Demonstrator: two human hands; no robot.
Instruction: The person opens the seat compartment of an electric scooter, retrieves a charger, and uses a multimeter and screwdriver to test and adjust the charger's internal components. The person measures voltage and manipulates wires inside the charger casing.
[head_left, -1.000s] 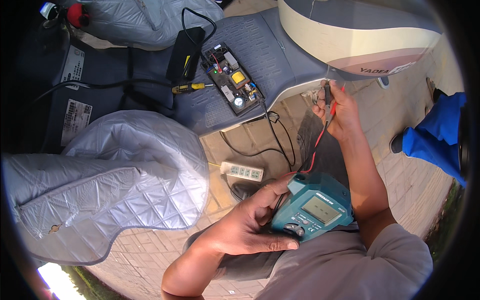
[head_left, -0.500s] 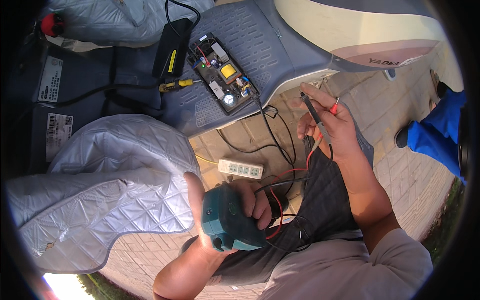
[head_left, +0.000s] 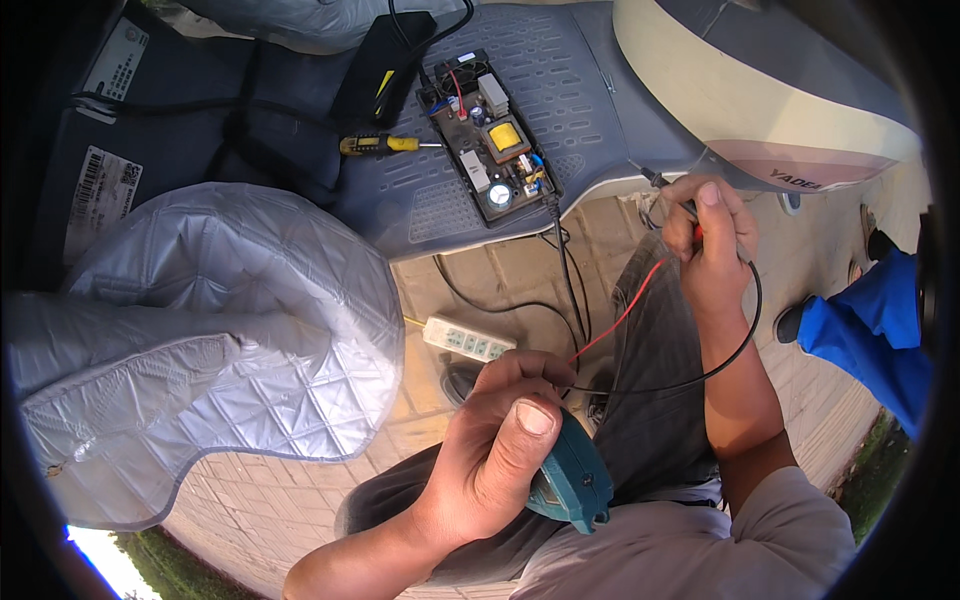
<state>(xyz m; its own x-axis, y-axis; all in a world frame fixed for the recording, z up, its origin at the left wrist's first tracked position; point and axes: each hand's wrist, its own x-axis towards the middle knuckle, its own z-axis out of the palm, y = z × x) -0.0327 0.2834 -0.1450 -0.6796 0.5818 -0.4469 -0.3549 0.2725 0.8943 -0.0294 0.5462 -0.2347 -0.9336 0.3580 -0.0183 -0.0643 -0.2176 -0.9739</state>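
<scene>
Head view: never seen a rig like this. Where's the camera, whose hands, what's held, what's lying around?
There is no robot here. A wide fisheye camera on a person's head looks down, so straight edges bend near the rim, and the bare hands are the wearer's own.

The left hand holds a teal meter, turned so its display can't be read. The right hand grips a black probe; a red lead also runs to it.

On the grey footboard lie an open case with a circuit board, a yellow-and-black screwdriver and a black box. A white power strip sits on the paving.
</scene>
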